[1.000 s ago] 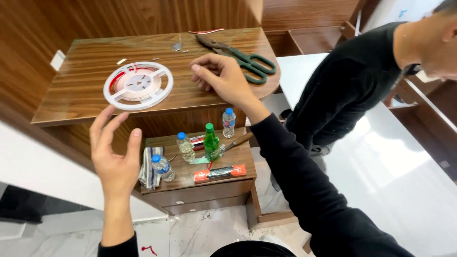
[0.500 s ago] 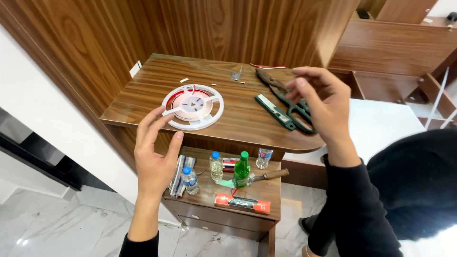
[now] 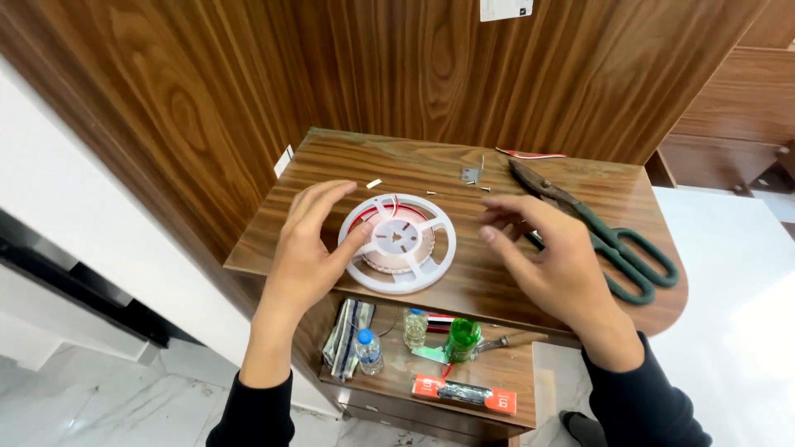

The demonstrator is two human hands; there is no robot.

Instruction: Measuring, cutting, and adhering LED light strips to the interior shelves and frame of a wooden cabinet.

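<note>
A white plastic reel (image 3: 399, 242) wound with red and white strip lies flat on the wooden table top (image 3: 364, 165). My left hand (image 3: 308, 244) rests against the reel's left rim, fingers spread and holding nothing. To the right of the reel hovers my right hand (image 3: 553, 261), fingers loosely curled above the wood and empty. Large green-handled snips (image 3: 603, 233) lie just beyond my right hand, partly hidden by it.
A small metal bracket (image 3: 472, 173), small white bits (image 3: 374, 184) and a red-white strip piece (image 3: 530, 154) lie at the table's back. The lower shelf (image 3: 513, 372) holds small bottles (image 3: 368, 348), a green bottle (image 3: 462, 338), a red box (image 3: 464, 392) and a folded cloth (image 3: 348, 331). Wood panelling rises behind.
The view has swung to centre the table. Both hands have dropped from raised positions onto the table; my left hand now touches the reel and my right hand has come down near the snips.
</note>
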